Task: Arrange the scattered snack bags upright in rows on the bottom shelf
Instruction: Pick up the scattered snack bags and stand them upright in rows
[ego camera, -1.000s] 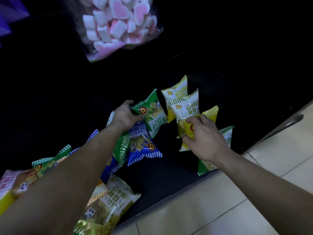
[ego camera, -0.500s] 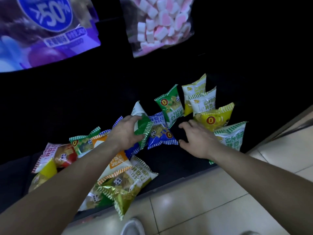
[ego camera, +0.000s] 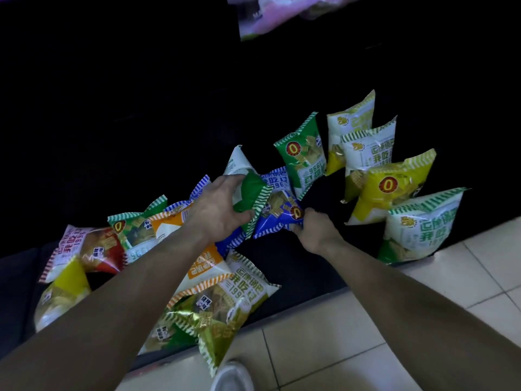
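In the head view the job is perhaps a third done. To the right of the right hand's fingers, 5 bags stand roughly on end in loose files on the bottom shelf (ego camera: 296, 266): a green bag (ego camera: 303, 156) just beyond the fingertips, 2 white-and-yellow bags (ego camera: 369, 153) one behind the other farther right, then a yellow bag (ego camera: 392, 190) and a white-and-green bag (ego camera: 420, 227) nearest the shelf's front edge. All 5 lean, so the rows will want squaring up. The left hand (ego camera: 217, 213) has its fingers curled over a green-and-white bag (ego camera: 248, 193), with the thumb under the striped seam. The right hand (ego camera: 313, 232) pinches the lower corner of a blue bag (ego camera: 279, 213) that lies against the first one, between the 2 sets of fingers. In this dim light it is hard to tell whether either bag is clear of the shelf. Left of and below the left fingers lies the unsorted heap, at least 6 bags flat and overlapping: a red bag (ego camera: 81, 249), a small green bag (ego camera: 132, 230), an orange bag (ego camera: 203, 266), an olive-gold bag (ego camera: 225, 306) and a yellow-cornered bag (ego camera: 62, 294) at the far end. The left forearm crosses over this heap, and the heap fills the shelf room that later rows need. A blurred hanging packet (ego camera: 276, 15) shows well above the fingers, and a tiled floor (ego camera: 366, 320) and a shoe toe (ego camera: 232, 376) show below the wrists.
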